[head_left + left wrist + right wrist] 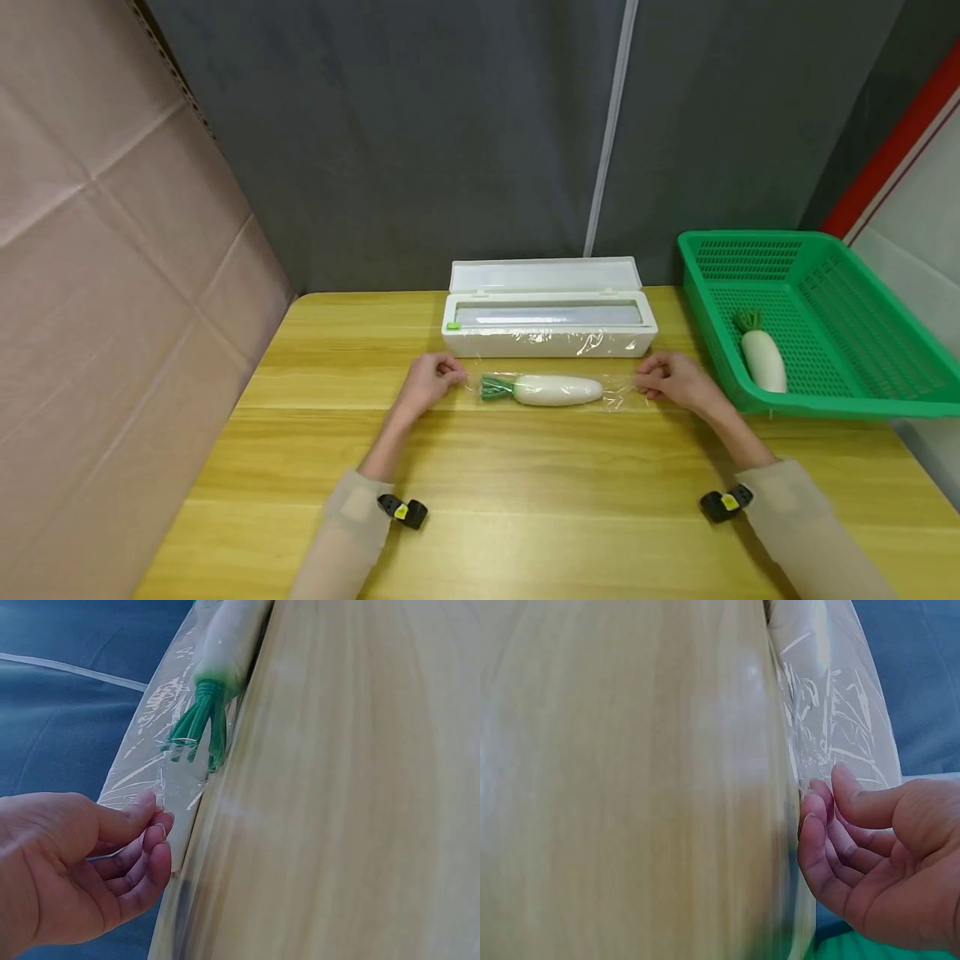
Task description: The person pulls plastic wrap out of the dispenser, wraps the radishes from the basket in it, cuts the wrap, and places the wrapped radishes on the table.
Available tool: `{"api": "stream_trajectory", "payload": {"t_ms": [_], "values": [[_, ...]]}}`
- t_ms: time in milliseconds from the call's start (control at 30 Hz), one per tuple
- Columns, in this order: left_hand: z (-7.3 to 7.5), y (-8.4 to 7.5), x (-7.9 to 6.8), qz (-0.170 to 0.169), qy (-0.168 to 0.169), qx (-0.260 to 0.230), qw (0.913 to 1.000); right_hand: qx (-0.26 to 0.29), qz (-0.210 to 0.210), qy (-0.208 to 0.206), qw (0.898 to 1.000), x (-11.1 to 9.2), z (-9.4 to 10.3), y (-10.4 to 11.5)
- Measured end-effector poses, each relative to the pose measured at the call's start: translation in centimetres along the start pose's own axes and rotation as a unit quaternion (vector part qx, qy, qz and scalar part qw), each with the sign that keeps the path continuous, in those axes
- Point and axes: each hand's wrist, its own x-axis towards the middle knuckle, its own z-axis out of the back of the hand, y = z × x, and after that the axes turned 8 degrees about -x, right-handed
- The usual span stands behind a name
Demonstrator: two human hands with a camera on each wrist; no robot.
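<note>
A white radish (pixel 558 390) with green leaf stubs lies sideways on the wooden table, under clear cling film (pixel 618 392). At its leafy end my left hand (pixel 431 383) pinches the film's edge between thumb and fingertips. Past the root tip, my right hand (pixel 678 379) pinches the opposite edge. The left wrist view shows wrinkled film over the leaf stubs (pixel 201 724), with the thumb (pixel 131 817) against the fingers. Creased film (pixel 829 712) runs up from the right fingertips in the right wrist view. Just behind the radish stands a white cling film dispenser (pixel 480 344), its lid raised.
A green slider (pixel 453 326) sits at the dispenser's left end. On the right is a green plastic basket (pixel 862 407) holding another white radish (pixel 765 361). A dark curtain (pixel 390 150) hangs behind the table, and pale panelling (pixel 97 333) borders its left side.
</note>
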Motion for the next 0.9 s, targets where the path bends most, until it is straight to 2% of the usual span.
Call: {"api": "stream_trajectory", "payload": {"t_ms": [200,433,700,900], "values": [[0.4,-0.2,-0.3,0.003,0.002,-0.008,1.0000,0.007,-0.005,-0.003,1.000,-0.3,0.8,-0.1],[1.0,0.3,-0.3,-0.015,-0.015,-0.014,0.9997,-0.067,0.015,-0.058,0.996,-0.5,1.6,1.1],[1.7,0.3,-0.1,-0.047,-0.065,-0.039,0.9961,-0.096,0.045,-0.136,0.985,0.1,1.8,3.5],[1.9,0.2,0.6,-0.097,-0.108,-0.044,0.9885,-0.055,0.077,-0.139,0.986,1.4,1.4,5.7]]}}
